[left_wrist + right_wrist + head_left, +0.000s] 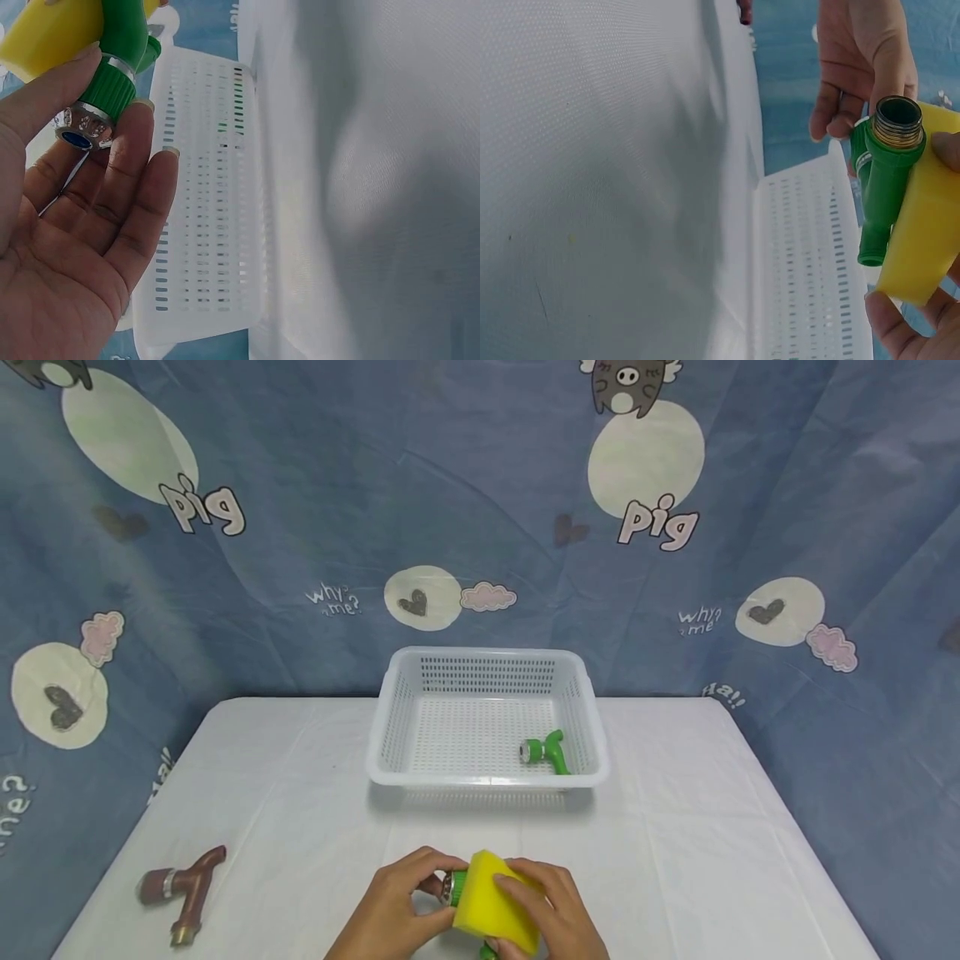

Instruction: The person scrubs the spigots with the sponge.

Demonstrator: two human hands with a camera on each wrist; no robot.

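Near the table's front edge, my left hand (401,902) pinches a green tap (124,41) by its ribbed, silver-ringed end. The tap's threaded brass-coloured end shows in the right wrist view. My right hand (555,906) grips a yellow sponge (491,897) and holds it against the tap's body. From the head view the sponge hides most of that tap; its ribbed end sticks out on the left and a small green part below. Left of the hands lies a brown tap (195,893) on the white table.
Behind the hands, at the far side of the table (300,793), stands a white perforated basket (487,780). Another green tap (551,752) lies in its right part. A blue printed cloth (480,485) hangs behind and around the table.
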